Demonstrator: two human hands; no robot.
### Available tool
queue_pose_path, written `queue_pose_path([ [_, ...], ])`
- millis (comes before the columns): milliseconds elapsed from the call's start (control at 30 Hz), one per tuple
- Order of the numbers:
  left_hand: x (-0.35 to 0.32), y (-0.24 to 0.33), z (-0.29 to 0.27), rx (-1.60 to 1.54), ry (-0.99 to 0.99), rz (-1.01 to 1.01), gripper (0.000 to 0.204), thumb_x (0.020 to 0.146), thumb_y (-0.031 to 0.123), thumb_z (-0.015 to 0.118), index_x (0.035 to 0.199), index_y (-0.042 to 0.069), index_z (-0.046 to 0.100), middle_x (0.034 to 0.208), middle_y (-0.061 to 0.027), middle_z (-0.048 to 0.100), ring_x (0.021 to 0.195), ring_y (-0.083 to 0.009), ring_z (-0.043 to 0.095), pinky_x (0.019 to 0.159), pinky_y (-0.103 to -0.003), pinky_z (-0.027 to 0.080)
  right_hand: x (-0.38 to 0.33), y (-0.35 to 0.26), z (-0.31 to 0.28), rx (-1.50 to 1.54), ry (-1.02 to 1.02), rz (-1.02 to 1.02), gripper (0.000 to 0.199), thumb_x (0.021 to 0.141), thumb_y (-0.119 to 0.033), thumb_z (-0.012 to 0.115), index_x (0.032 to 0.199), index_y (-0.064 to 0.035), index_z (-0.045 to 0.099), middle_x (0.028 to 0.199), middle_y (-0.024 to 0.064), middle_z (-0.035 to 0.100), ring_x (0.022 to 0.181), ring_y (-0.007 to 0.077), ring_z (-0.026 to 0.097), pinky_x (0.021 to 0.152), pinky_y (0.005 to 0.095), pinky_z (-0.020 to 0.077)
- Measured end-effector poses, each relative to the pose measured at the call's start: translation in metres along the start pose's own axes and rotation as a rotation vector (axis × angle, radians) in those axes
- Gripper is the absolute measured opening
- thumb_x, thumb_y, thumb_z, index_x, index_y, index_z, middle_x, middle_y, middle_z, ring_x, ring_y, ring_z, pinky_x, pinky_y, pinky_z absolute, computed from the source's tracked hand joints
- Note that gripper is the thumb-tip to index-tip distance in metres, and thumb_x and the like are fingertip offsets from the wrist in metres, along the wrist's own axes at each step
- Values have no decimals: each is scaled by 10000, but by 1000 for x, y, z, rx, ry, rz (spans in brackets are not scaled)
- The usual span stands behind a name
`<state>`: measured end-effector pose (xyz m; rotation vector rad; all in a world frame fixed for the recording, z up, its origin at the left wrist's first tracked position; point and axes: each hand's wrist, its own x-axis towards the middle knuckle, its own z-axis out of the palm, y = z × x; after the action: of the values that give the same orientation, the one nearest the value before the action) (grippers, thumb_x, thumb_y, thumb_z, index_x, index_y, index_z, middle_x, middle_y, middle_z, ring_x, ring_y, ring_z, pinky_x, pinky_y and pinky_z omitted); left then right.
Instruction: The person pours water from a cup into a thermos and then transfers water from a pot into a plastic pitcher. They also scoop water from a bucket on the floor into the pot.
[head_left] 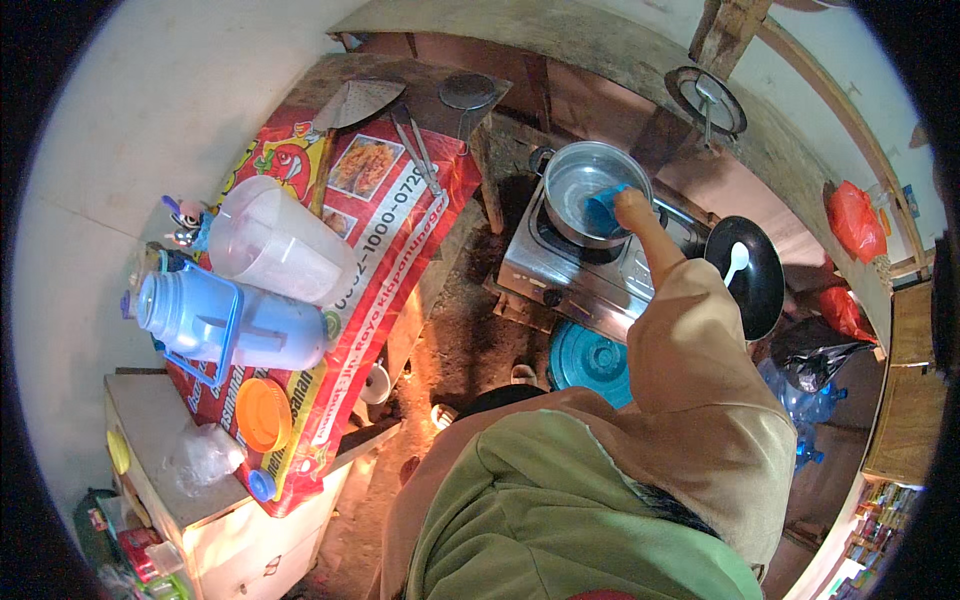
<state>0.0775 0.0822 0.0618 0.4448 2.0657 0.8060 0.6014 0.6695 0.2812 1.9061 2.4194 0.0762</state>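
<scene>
Your right hand (634, 209) pinches the blue cup (603, 210) inside the pot (580, 160) just below it, your left hand is out of view so you cannot tell its state, and the scooping looks unfinished, with the flask (265, 345), well to the right hand's left, apparently uncapped.

Right arm (660, 248) outstretched ahead and slightly leftward, right grip (631, 209) curled
</scene>
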Motion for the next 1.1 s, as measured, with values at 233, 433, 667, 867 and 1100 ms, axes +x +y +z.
queue_pose_path([
  [233, 11, 4, -3, -25, -8, 3, 256, 816, 185, 546, 925, -45, 580, 779, -82, 603, 644, -147, 568, 568, -284, 472, -8, 25, -8, 557, -171, 232, 231, 753, -249, 599, 798, -23, 620, 815, 130, 605, 720, 208, 574, 610, 331, 455],
  [433, 28, 3, -12, -54, -23, -4, 268, 814, 184, 548, 942, -49, 578, 796, -91, 608, 650, -155, 576, 576, -292, 478, -37, 30, -32, 1627, -156, 397, 77, 821, -160, 554, 776, -98, 559, 705, -3, 533, 601, 112, 464, 538, 246, 396],
  [667, 37, -3, -31, -162, 20, -60, 283, 810, 183, 550, 963, -53, 576, 815, -100, 614, 658, -165, 585, 585, -301, 484, -53, -22, -130, 1605, -8, 382, 128, 830, -223, 527, 838, -106, 579, 800, -13, 548, 702, 111, 476, 676, 272, 404],
  [867, 54, -17, -52, -239, -13, -96, 316, 812, 188, 539, 1016, -53, 551, 850, -110, 611, 663, -178, 597, 558, -298, 483, -59, -81, -236, 1692, 89, 155, 109, 838, -182, 544, 836, -84, 592, 779, -18, 563, 640, 81, 450, 581, 227, 359],
  [1100, 51, -29, -72, 22, 12, -85, 252, 818, 220, 514, 911, -1, 591, 763, -78, 605, 636, -163, 579, 554, -307, 464, -66, -211, -345, 1607, 141, -76, 177, 846, -254, 553, 882, -83, 582, 750, -42, 504, 642, 62, 426, 574, 207, 345],
])
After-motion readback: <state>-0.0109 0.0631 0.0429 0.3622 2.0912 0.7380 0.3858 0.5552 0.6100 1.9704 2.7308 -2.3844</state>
